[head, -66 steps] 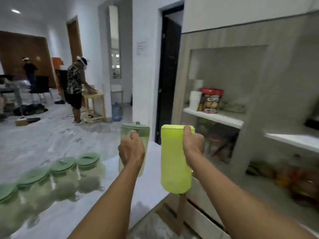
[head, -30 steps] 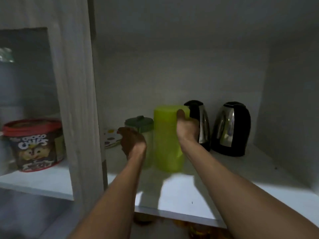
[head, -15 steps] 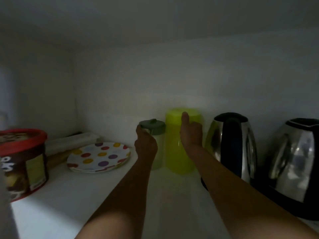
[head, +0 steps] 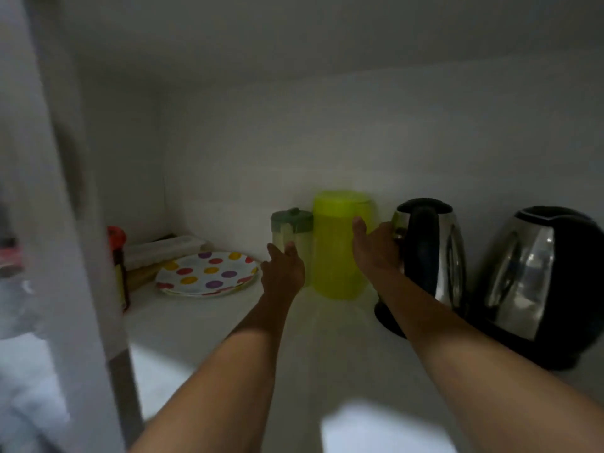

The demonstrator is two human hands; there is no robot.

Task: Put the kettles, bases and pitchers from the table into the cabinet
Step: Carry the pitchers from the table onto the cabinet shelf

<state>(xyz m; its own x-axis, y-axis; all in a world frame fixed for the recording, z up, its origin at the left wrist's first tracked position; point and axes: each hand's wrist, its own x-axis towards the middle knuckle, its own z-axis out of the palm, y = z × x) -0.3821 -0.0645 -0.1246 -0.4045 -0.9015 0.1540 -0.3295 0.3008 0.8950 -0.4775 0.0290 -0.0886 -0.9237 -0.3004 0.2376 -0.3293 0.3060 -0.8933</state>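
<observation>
Head view shows my hands, left [head: 283,268] and right [head: 376,246], loosened beside the lidded pitcher [head: 290,238] and yellow-green pitcher [head: 336,246] standing upright on the cabinet shelf [head: 202,322], so I judge withdrawing straight back avoids tipping them into the nearer kettle [head: 431,256].

red-lidded tub [head: 118,263] half hidden by cabinet post [head: 81,223], right kettle [head: 536,282] cut off

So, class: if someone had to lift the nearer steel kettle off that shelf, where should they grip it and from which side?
Grip the black handle of the nearer kettle, coming from the open front of the shelf. The kettle stands upright with its handle turned towards the camera; the yellow-green pitcher crowds its left.
</observation>
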